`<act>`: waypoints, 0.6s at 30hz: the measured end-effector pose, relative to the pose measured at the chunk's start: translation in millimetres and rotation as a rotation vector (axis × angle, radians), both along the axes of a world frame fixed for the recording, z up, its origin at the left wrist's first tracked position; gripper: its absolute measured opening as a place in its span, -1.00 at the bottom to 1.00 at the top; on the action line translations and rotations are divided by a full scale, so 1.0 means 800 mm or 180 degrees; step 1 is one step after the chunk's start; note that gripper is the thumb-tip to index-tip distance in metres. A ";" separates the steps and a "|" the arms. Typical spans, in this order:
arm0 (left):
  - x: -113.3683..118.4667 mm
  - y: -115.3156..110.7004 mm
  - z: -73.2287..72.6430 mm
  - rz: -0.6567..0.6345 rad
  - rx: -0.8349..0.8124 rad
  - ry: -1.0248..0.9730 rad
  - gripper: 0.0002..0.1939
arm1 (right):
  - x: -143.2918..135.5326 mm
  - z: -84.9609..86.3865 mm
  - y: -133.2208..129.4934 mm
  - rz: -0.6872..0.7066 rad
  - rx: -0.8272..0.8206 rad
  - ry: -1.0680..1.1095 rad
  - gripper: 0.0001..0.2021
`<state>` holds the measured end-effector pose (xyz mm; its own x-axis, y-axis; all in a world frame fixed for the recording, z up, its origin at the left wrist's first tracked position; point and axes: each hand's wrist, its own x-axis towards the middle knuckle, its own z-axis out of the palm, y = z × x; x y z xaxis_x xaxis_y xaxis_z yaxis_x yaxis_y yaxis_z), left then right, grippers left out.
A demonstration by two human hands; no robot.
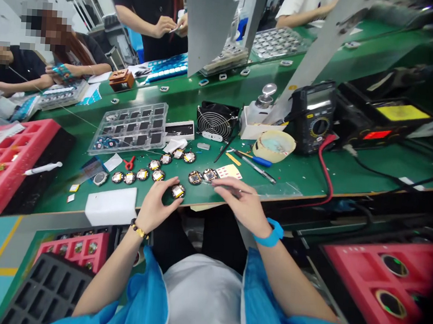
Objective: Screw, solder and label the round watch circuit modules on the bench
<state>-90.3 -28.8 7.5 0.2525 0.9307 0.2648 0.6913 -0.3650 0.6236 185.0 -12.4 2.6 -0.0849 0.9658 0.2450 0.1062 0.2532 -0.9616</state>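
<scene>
My left hand (159,203) rests at the front edge of the green table, thumb and fingers apart around a small round circuit board (178,192). My right hand (241,202) has its fingertips closed on a thin tool that looks like tweezers (215,184), beside a round board (210,175). Another dark round board (195,177) lies between the hands. Several round boards with pale rectangular parts, one of them a board (142,174), lie to the left. A label sheet with red marks (229,172) sits just beyond my right hand.
Behind are a compartment tray (130,127), a fan (218,120), a yellowish round container (274,146) and a multimeter (314,116). Pens (256,167) lie to the right. A white block (111,207) and a pink foam tray (26,155) are left. People work across the table.
</scene>
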 end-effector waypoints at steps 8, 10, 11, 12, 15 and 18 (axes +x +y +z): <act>-0.001 0.002 -0.003 0.0029 0.0060 -0.0066 -0.43 | -0.050 0.001 -0.025 0.0218 0.0041 -0.0755 -0.77; -0.002 0.001 -0.004 0.0021 0.0083 -0.0058 -0.43 | -0.054 0.001 -0.025 0.0188 0.0036 -0.0885 -0.75; -0.002 0.001 -0.005 0.0014 0.0088 -0.0053 -0.43 | -0.055 0.001 -0.025 0.0183 0.0045 -0.0927 -0.75; -0.002 0.000 -0.005 0.0008 0.0089 -0.0048 -0.43 | -0.057 0.001 -0.025 0.0176 0.0069 -0.0956 -0.75; -0.002 0.001 -0.006 -0.0002 0.0084 -0.0045 -0.43 | -0.061 0.003 -0.026 0.0133 0.0169 -0.1030 -0.76; -0.002 0.002 -0.005 -0.0026 0.0089 -0.0068 -0.44 | -0.064 0.007 -0.025 0.0134 0.0270 -0.1157 -0.77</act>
